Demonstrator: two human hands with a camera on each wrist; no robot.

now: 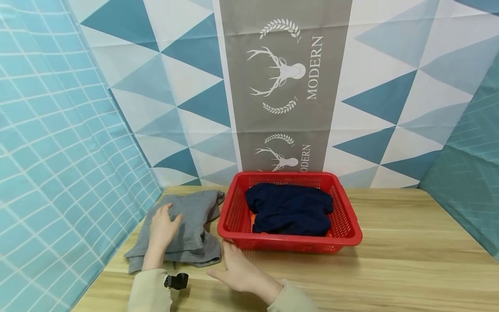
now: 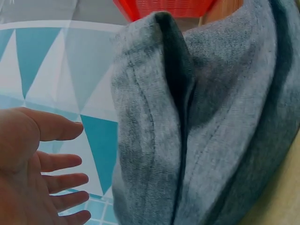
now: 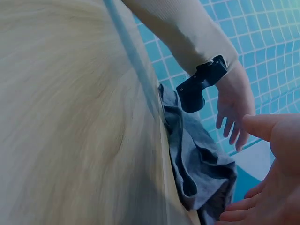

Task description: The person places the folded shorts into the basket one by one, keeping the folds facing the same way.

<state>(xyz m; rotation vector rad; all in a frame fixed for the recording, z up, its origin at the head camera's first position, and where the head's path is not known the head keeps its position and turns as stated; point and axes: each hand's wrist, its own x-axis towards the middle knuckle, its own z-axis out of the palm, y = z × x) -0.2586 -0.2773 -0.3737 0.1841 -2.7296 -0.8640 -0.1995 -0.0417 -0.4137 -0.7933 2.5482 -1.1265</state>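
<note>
A grey garment (image 1: 191,216) lies loosely folded on the table's left side. Over its left part is my left hand (image 1: 163,227), fingers spread and nothing held. In the left wrist view that hand (image 2: 42,168) shows apart from the cloth's (image 2: 150,140) thick layered edge. My right hand (image 1: 238,268) is by the front left corner of a red basket (image 1: 290,242), thumb out, holding nothing; whether it touches the basket I cannot tell. Inside the basket lies a folded navy garment (image 1: 290,208). In the right wrist view, the right hand (image 3: 276,178) has its thumb apart from its fingers.
Small orange bits (image 1: 253,219) peek out beside the navy garment. The wooden table (image 1: 397,242) extends right of the basket. A patterned backdrop (image 1: 288,86) stands behind, and a blue tiled sheet (image 1: 58,130) borders the left. A black wrist camera (image 1: 177,281) sits at the left cuff.
</note>
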